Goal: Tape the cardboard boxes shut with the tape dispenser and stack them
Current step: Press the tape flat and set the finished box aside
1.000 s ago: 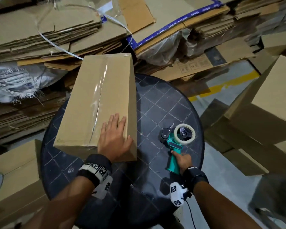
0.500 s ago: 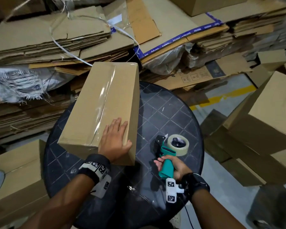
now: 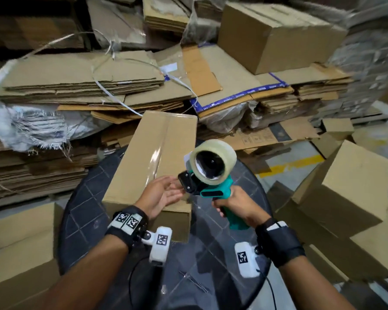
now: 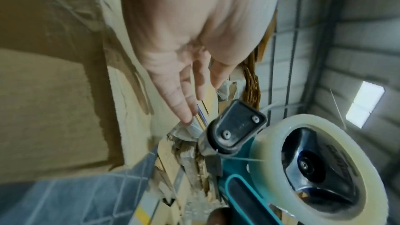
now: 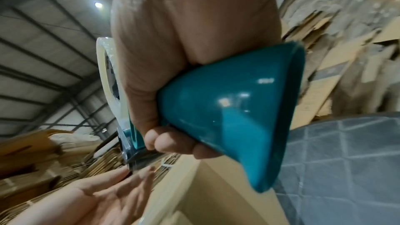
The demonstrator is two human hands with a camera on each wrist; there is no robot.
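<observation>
Gripping tape dispenser [image 3: 207, 175], right hand [image 3: 234, 203]

Right hand [image 3: 234, 203] is raised, fingers curled tight round the tape dispenser [image 3: 213, 175] handle; left hand [image 3: 160, 194] lifted, palm up, fingers straight, tips reaching just beside the dispenser's front end

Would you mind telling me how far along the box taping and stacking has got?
Done: the cardboard box on the round table already carries clear tape along its top seam. In hand: the right hand grips the tape dispenser, held above the table, while the open left hand reaches toward its front end. Left: any further taping, which cannot be judged here, and stacking this box.
</observation>
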